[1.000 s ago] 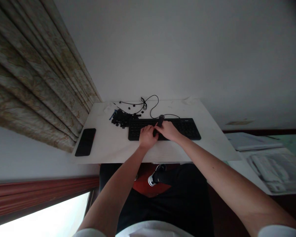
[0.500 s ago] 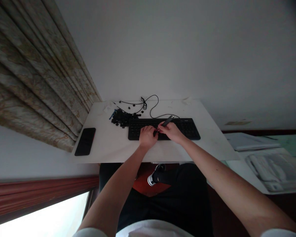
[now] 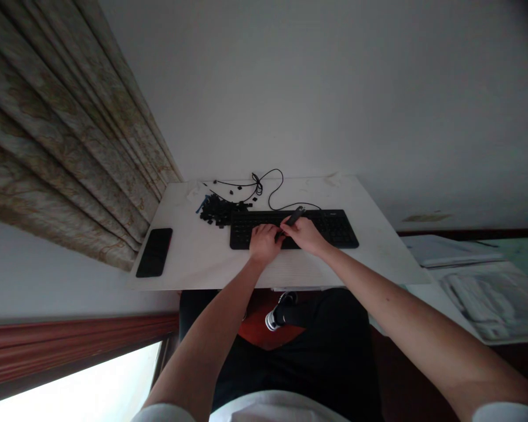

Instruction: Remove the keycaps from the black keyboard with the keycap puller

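A black keyboard [image 3: 341,230] lies across the white table. My right hand [image 3: 307,234] is closed around a slim tool with a black handle [image 3: 296,215], its upper end tilted up and to the right. The tool's lower tip points down at the middle of the keyboard and is hidden between my hands. My left hand [image 3: 265,241] rests on the keyboard just left of the tool, fingers laid over the keys and thumb apart, close to the tip. A heap of loose black keycaps [image 3: 220,210] sits behind the keyboard's left end.
A black phone [image 3: 155,252] lies at the left of the white table [image 3: 198,258]. The keyboard's cable [image 3: 282,183] loops behind, with a few stray keycaps [image 3: 240,188] nearby. A patterned curtain [image 3: 92,117] hangs at left. Right of the table is a transparent bag [image 3: 484,305].
The tool's upper end has swung slightly left, and its metal tip no longer shows between my hands. My left hand stays on the keyboard. The whole view has shifted slightly.
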`<action>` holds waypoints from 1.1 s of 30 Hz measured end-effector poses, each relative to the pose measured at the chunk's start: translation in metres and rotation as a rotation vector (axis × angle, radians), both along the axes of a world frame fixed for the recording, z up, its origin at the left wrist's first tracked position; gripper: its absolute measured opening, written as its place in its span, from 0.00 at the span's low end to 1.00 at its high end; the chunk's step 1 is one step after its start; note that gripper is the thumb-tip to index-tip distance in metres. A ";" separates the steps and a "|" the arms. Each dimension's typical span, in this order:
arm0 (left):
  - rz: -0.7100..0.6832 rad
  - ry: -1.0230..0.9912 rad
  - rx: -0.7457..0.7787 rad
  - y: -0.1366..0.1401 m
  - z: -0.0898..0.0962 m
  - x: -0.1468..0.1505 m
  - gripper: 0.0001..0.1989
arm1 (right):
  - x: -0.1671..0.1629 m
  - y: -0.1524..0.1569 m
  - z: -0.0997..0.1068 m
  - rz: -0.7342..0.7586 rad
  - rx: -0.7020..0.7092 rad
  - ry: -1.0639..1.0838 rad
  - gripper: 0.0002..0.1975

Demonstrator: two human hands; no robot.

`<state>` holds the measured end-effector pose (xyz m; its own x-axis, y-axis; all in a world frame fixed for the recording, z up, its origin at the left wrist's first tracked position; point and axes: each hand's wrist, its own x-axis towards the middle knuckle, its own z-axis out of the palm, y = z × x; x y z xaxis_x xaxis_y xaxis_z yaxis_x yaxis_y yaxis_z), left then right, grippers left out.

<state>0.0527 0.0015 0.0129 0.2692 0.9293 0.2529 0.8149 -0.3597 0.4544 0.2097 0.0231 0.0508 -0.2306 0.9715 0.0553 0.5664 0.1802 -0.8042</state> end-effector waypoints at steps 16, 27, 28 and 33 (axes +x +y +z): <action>-0.030 0.067 -0.004 0.002 -0.005 0.000 0.11 | -0.003 -0.006 0.015 0.027 0.071 -0.070 0.11; 0.038 -0.157 0.074 0.006 -0.016 -0.003 0.10 | 0.002 0.038 0.079 -0.025 0.225 -0.070 0.11; 0.052 -0.197 0.094 0.006 -0.018 -0.004 0.10 | 0.007 0.035 0.067 -0.069 0.216 -0.017 0.13; 0.075 -0.308 0.148 0.004 -0.023 -0.003 0.11 | 0.032 0.003 -0.005 -0.332 0.212 0.125 0.22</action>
<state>0.0501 0.0059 -0.0105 0.0909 0.8907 0.4455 0.6742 -0.3843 0.6307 0.2413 0.0259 0.0456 0.1144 0.9559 0.2704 0.5216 0.1738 -0.8353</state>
